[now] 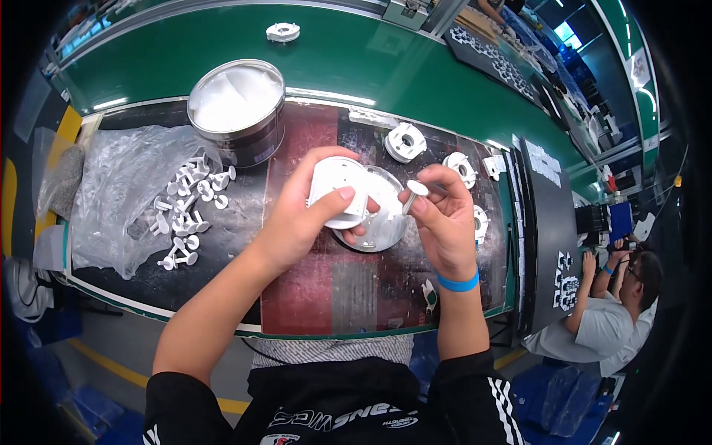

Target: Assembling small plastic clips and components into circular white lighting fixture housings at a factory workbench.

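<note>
My left hand (300, 219) grips a round white plastic part (337, 185), tilted up above a shallow round metal dish (382, 222) smeared with white paste. My right hand (441, 215), with a blue band at the wrist, pinches a small white plug-shaped piece (417, 189) close to the right side of the white part. Both hands hover over the dark work mat (326, 289), just in front of my body.
An open metal tin of white paste (236, 104) stands at the back. Several small white pegs (189, 211) lie on a clear plastic bag (111, 200) at left. More white round parts (406, 141) sit at right. Behind runs a green conveyor (348, 63). A seated person (615, 311) works at far right.
</note>
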The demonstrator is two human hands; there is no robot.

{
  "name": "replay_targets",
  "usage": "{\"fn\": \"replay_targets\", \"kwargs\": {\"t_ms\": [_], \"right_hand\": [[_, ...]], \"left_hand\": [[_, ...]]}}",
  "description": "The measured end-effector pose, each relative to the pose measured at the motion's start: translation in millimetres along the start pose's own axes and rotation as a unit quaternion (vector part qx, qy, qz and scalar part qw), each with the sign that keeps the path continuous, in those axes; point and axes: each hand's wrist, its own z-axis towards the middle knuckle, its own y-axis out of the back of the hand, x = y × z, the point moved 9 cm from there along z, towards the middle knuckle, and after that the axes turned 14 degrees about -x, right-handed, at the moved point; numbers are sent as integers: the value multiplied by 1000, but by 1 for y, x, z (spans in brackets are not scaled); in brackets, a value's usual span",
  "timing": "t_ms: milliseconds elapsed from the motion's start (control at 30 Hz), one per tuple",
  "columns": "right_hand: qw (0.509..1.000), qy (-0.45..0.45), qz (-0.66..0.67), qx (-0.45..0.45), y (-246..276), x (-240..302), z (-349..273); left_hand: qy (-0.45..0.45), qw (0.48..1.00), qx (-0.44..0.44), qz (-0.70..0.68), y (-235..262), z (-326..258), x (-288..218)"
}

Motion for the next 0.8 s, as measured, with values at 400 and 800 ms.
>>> {"fn": "replay_targets", "kwargs": {"t_ms": [400, 800], "right_hand": [[992, -104, 64, -32, -13, -20, -6], [984, -129, 115, -43, -7, -33, -2]], "left_hand": [[115, 988, 85, 62, -30, -27, 17], [104, 986, 86, 94, -27, -27, 24]]}}
